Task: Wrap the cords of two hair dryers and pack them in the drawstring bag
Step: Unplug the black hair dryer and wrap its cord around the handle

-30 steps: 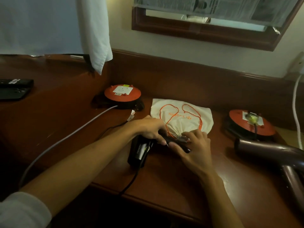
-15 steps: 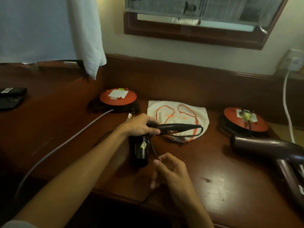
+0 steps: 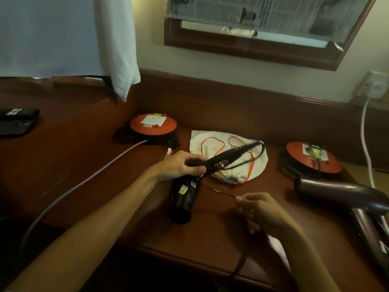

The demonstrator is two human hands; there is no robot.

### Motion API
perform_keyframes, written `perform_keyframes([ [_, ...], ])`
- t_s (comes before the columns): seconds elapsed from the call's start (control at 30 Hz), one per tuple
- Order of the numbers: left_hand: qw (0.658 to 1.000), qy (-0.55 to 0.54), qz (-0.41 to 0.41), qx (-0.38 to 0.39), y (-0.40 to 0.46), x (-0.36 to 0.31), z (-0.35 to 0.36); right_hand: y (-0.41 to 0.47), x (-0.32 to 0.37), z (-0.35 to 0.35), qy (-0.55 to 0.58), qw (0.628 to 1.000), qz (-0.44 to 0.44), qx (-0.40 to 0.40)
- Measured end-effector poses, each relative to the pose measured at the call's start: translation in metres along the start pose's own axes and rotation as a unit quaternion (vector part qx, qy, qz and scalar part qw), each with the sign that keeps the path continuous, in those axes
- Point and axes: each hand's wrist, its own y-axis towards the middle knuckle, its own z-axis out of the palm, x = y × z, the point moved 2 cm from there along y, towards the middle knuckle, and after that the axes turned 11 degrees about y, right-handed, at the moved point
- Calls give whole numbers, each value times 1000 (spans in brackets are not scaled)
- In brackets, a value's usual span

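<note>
Frame centre: left hand grips black hair dryer handle steady; right hand pinches its cord to wrap it.

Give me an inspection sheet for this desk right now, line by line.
Surface: brown wooden desk.
Job's things: black hair dryer held by its handle; brown hair dryer lying right; white drawstring bag behind, flat.
Clutter: two orange cord reels; dark device far left.
Hands: left hand grips the handle; right hand pinches the black cord.
Cables: grey cable from left reel; white cable from wall socket.
Surroundings: hanging white cloth; framed window.
</note>
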Motion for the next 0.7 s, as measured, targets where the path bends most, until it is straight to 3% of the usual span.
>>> perform_keyframes([
  [0.13, 994, 86, 23, 69, -10, -13, 7, 24, 22, -21, -39, 994, -55, -89],
  [0.3, 969, 229, 32, 87, -4, -23, 26, 44, 51, -23, -249, 965, -26, -82],
  [0.4, 965, 250, 20, 81, 2, -25, 29, 46, 57, -30, -285, 957, -2, -58],
  [0.57, 956, 277, 33, 88, 6, -31, 28, 41, 49, -47, -205, 974, 41, -90],
  [0.7, 950, 294, 22, 98, 5, -28, 23, 35, 47, -60, -53, 997, 44, 18],
])
